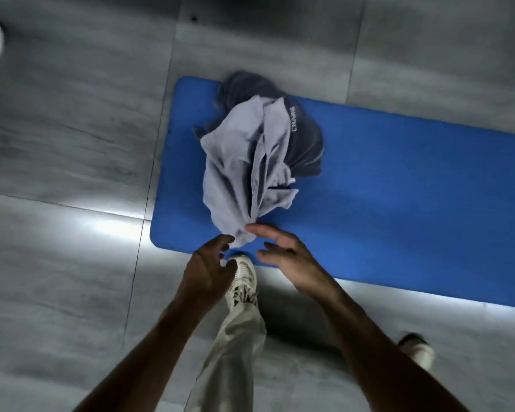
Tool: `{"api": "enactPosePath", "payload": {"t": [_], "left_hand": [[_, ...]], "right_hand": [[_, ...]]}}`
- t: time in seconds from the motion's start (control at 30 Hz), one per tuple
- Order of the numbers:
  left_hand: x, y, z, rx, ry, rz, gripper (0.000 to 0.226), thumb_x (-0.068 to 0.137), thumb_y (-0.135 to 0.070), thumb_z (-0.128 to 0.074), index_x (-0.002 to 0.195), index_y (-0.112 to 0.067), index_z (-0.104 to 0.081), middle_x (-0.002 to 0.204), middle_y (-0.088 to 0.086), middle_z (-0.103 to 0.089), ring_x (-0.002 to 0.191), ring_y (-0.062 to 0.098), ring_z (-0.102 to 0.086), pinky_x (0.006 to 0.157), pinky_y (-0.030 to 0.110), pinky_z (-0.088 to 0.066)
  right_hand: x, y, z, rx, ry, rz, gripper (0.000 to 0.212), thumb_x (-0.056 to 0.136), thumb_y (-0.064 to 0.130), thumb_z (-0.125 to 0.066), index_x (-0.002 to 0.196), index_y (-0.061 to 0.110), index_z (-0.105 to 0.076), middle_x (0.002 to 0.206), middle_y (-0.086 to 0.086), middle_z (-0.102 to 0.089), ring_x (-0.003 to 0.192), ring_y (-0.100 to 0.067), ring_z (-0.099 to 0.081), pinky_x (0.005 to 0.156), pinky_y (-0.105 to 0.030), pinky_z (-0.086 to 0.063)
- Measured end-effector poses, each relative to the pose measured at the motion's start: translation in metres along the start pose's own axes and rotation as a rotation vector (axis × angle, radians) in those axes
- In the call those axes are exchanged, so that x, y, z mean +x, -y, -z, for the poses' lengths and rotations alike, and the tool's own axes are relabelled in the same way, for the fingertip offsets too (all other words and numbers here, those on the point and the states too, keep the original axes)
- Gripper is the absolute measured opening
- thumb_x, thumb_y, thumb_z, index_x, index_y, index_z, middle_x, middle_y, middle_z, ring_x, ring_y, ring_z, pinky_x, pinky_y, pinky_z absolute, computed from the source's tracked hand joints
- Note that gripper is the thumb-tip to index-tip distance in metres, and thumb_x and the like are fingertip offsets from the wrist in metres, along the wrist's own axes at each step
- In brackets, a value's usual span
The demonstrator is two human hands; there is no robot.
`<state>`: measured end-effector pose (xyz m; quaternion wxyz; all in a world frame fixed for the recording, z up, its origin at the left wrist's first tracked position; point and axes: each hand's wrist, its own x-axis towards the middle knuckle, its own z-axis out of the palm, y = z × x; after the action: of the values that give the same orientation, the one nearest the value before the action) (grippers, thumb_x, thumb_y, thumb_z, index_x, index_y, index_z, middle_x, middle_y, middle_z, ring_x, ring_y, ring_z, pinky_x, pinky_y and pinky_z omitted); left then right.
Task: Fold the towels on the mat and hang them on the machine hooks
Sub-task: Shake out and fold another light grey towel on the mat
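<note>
Lying crumpled at the mat's near end, the pale towel half covers a dark towel at its one o'clock; neither is folded, no hooks show. Left hand and right hand, fingers spread, reach its six o'clock corner, gripping nothing.

Bare blue mat stretching wide toward 3 o'clock of the crumpled pale grey towel, open for reaching. Dark navy towel heaped behind at 12 to 1 o'clock, partly under the pale one. Grey tiled floor open at 9 o'clock. White shoe at 6 o'clock, between both wrists, at the mat's near edge.
</note>
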<state>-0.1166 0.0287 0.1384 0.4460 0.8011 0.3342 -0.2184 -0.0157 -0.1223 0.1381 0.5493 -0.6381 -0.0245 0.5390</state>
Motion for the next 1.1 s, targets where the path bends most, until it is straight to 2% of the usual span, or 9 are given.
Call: {"api": "enactPosePath", "payload": {"t": [0.13,0.3,0.53,0.67,0.73,0.87,0.97,1.03,1.1], "left_hand": [[-0.054,-0.093,-0.001,-0.024,-0.14,-0.252,0.076,0.07,-0.029,-0.068,0.139,-0.019,-0.041,0.129,-0.015,-0.043,0.111,0.0,-0.039,0.089,0.009,-0.029],[-0.136,-0.235,-0.009,-0.106,-0.319,-0.501,0.012,0.084,-0.018,-0.064,0.094,-0.015,-0.068,0.103,-0.005,-0.067,0.099,0.01,-0.058,0.092,0.027,-0.047],[-0.294,-0.422,-0.065,-0.284,-0.092,-0.529,0.01,0.085,-0.007,-0.067,0.089,-0.016,-0.07,0.087,-0.007,-0.07,0.081,0.011,-0.066,0.074,0.026,-0.053],[-0.37,-0.517,-0.089,-0.279,0.032,-0.514,0.01,0.086,-0.027,-0.064,0.084,-0.02,-0.07,0.081,-0.004,-0.071,0.079,0.017,-0.067,0.075,0.036,-0.054],[-0.398,-0.552,-0.098,-0.039,0.099,-0.491,0.023,0.084,-0.042,-0.055,0.09,-0.022,-0.066,0.087,-0.002,-0.07,0.085,0.024,-0.065,0.08,0.042,-0.053],[-0.455,-0.621,-0.12,0.772,-0.137,-0.47,0.054,0.091,-0.041,-0.054,0.139,-0.024,-0.038,0.137,0.002,-0.048,0.123,0.028,-0.047,0.096,0.038,-0.041],[-0.475,-0.662,-0.138,0.318,-0.021,-0.801,0.072,0.08,-0.035,-0.071,0.143,-0.024,-0.037,0.143,-0.002,-0.041,0.13,0.019,-0.041,0.105,0.029,-0.036],[-0.485,-0.683,-0.152,-0.089,0.302,-0.93,0.03,0.076,-0.026,-0.075,0.104,-0.022,-0.065,0.113,0.0,-0.062,0.107,0.013,-0.056,0.097,0.026,-0.041],[-0.49,-0.694,-0.165,-0.257,0.493,-0.887,0.021,0.072,-0.027,-0.073,0.072,-0.014,-0.057,0.073,0.005,-0.054,0.072,0.02,-0.05,0.071,0.037,-0.041]], "right_hand": [[-0.128,0.101,0.031,0.257,-0.074,0.253,0.04,0.079,0.001,-0.06,0.113,0.019,-0.072,0.121,0.004,-0.069,0.127,-0.012,-0.054,0.105,-0.019,-0.038],[-0.278,0.2,0.091,0.416,-0.141,0.541,0.029,0.076,0.025,-0.077,0.103,0.016,-0.076,0.11,-0.002,-0.07,0.112,-0.02,-0.061,0.103,-0.037,-0.044],[-0.482,0.276,0.198,0.537,-0.126,0.653,0.035,0.07,0.006,-0.076,0.104,0.016,-0.076,0.11,0.004,-0.067,0.096,-0.016,-0.063,0.082,-0.031,-0.052],[-0.582,0.304,0.249,0.348,-0.173,0.574,0.047,0.08,-0.015,-0.045,0.106,0.012,-0.073,0.111,-0.004,-0.069,0.099,-0.02,-0.065,0.092,-0.029,-0.051],[-0.626,0.318,0.266,0.213,-0.168,0.505,0.048,0.083,-0.019,-0.036,0.108,0.004,-0.07,0.104,-0.006,-0.072,0.095,-0.019,-0.066,0.088,-0.026,-0.052],[-0.708,0.34,0.296,-0.241,-0.221,0.336,0.037,0.081,-0.016,-0.039,0.09,-0.002,-0.072,0.065,0.002,-0.07,0.054,-0.001,-0.057,0.052,-0.011,-0.042],[-0.755,0.347,0.317,-0.362,-0.229,0.31,0.027,0.073,-0.002,-0.05,0.079,0.004,-0.075,0.08,-0.022,-0.07,0.065,-0.018,-0.056,0.059,-0.023,-0.041],[-0.786,0.346,0.334,-0.483,-0.323,0.349,0.025,0.076,-0.004,-0.056,0.073,0.012,-0.075,0.076,-0.013,-0.072,0.066,-0.012,-0.06,0.061,-0.022,-0.044],[-0.809,0.344,0.342,-0.678,-0.435,0.444,0.027,0.078,-0.005,-0.059,0.071,0.017,-0.074,0.073,0.002,-0.072,0.067,-0.005,-0.064,0.064,-0.022,-0.047]]}}
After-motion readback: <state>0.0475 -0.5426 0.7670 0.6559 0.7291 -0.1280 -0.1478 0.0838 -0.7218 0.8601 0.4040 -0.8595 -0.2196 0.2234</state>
